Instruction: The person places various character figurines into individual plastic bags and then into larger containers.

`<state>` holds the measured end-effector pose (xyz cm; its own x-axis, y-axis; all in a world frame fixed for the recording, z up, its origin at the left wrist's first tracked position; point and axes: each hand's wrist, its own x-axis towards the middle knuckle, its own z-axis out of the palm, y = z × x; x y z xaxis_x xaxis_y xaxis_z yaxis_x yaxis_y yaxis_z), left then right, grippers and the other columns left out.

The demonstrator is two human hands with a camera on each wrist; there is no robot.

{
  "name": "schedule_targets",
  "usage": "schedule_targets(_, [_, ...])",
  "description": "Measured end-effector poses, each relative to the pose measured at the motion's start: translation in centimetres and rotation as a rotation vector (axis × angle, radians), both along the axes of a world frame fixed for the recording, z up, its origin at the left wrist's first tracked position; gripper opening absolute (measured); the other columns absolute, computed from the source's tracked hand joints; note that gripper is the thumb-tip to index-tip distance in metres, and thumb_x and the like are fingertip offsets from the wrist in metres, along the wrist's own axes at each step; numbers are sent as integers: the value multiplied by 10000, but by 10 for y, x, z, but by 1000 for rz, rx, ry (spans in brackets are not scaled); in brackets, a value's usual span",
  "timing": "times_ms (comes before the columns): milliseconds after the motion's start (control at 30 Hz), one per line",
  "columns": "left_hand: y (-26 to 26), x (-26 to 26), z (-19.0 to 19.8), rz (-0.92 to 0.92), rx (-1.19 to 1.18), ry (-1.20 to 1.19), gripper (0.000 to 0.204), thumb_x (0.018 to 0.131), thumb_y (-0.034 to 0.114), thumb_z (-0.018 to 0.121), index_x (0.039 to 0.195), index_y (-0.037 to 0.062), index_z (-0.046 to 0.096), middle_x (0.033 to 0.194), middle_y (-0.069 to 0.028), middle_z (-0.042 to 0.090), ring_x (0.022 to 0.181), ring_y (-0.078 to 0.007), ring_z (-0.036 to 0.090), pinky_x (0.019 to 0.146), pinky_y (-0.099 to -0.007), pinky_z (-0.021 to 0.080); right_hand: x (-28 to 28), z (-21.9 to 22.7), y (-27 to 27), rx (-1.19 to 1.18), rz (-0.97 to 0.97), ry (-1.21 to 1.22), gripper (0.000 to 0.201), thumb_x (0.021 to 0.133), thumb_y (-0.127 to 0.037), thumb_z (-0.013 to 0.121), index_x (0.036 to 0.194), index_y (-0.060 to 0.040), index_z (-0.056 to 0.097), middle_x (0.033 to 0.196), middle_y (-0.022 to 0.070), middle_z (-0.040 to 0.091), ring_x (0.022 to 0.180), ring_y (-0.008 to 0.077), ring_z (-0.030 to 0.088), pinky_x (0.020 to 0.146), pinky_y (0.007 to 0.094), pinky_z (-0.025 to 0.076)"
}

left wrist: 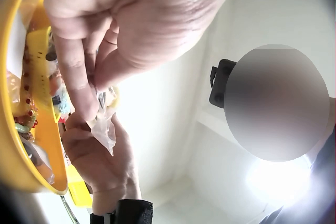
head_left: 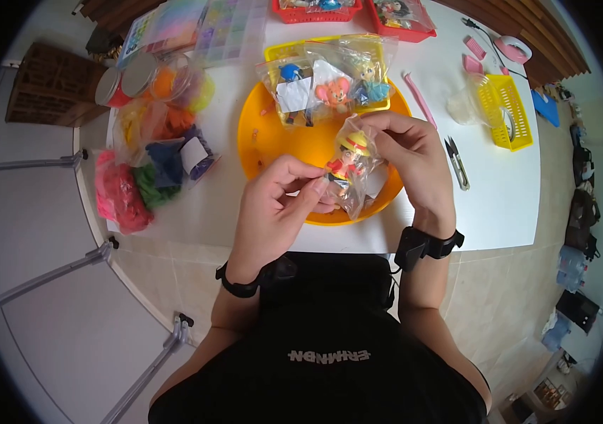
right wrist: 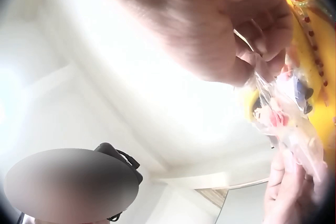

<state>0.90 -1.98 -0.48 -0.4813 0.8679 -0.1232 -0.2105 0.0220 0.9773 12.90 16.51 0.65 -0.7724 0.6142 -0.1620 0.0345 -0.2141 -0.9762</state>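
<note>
Between both hands, over the orange tray (head_left: 252, 134), is a small figurine (head_left: 347, 157) with a yellow hat and red top, inside a clear plastic bag (right wrist: 302, 140). My left hand (head_left: 267, 208) pinches the bag's lower left side between thumb and fingers. At the upper right edge of the bag, my right hand (head_left: 416, 159) pinches the plastic. In the left wrist view, a crumpled end of the bag (left wrist: 106, 129) sticks out below the left fingers. Just beyond, a yellow basket (head_left: 273, 53) holds several bagged figurines, one a mouse head (head_left: 333, 92).
Bags of coloured material (head_left: 125, 191) and lidded jars (head_left: 135, 75) stand at the left. Scissors-like snips (head_left: 458, 166), a pink tool (head_left: 420, 100) and another yellow basket (head_left: 518, 134) are at the right. Red baskets (head_left: 414, 30) stand at the back. A beaded string (right wrist: 310, 32) lies in the tray.
</note>
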Motion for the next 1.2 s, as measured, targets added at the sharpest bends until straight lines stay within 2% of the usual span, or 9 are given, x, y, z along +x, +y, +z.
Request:
schedule_targets(133, [0,2,0,46,-7,29,80,1024,8,583,1074,-46,554,978,-133,711,860,-156,735,778,-283,642,3,4,3,92,93,42,185,986,-65,660,1121,40,729,1027,57,740,899,86,664,799,254,532])
schedule_targets(233, [2,3,1,68,-11,24,75,1024,16,588,1044,-39,542,948,-131,718,840,-156,738,753,-279,642,5,10,6,70,157,-13,199,985,-71,667,1149,28,720,1045,41,730,905,83,651,800,250,528])
schedule_targets(333, [-1,1,2,84,-10,10,82,1025,24,590,1028,-32,530,944,-136,717,837,-155,738,743,-277,642,7,2,10,56,224,-55,209,985,-69,664,1170,11,717,1153,55,719,1028,126,660,944,270,508])
schedule_targets(533, [-3,-1,2,79,-11,38,79,1031,32,579,1033,-29,528,944,-133,708,837,-153,736,738,-273,641,5,-2,12,116,293,-5,217,974,-56,673,1174,27,689,1193,69,692,1082,141,642,985,286,488])
schedule_targets(767, [-4,2,7,48,-32,-49,108,1039,50,572,1080,-50,565,941,-94,674,839,-152,733,762,-290,645,7,-10,12,79,328,-13,182,977,-59,648,1132,27,686,1178,57,676,1078,143,626,1006,298,462])
schedule_targets(867, [-6,0,9,45,-18,-103,118,1033,37,579,1105,-56,569,960,-93,675,892,-143,722,796,-297,645,7,-7,11,42,310,-24,185,973,-56,643,1135,24,683,1173,56,669,1078,148,625,1011,302,458])
schedule_targets(967, [-4,3,4,83,35,-14,134,1008,8,614,1121,-50,575,987,-91,679,953,-128,703,821,-282,630,7,-5,10,9,295,-27,192,968,-38,642,1145,19,687,1180,64,666,1095,159,627,1022,311,459])
schedule_targets(1133, [-5,0,-3,40,-34,43,203,965,-15,679,1143,-36,584,1055,-109,701,983,-113,689,830,-244,591,10,-4,12,57,354,47,212,953,0,642,1159,16,691,1215,83,657,1143,172,621,1040,324,461])
schedule_targets(1200, [-4,0,-3,26,-42,20,211,960,-28,679,1148,-31,583,1070,-113,701,974,-118,691,828,-250,591,10,-5,12,103,348,59,213,973,-20,647,1180,21,684,1200,64,665,1092,136,628,970,297,495])
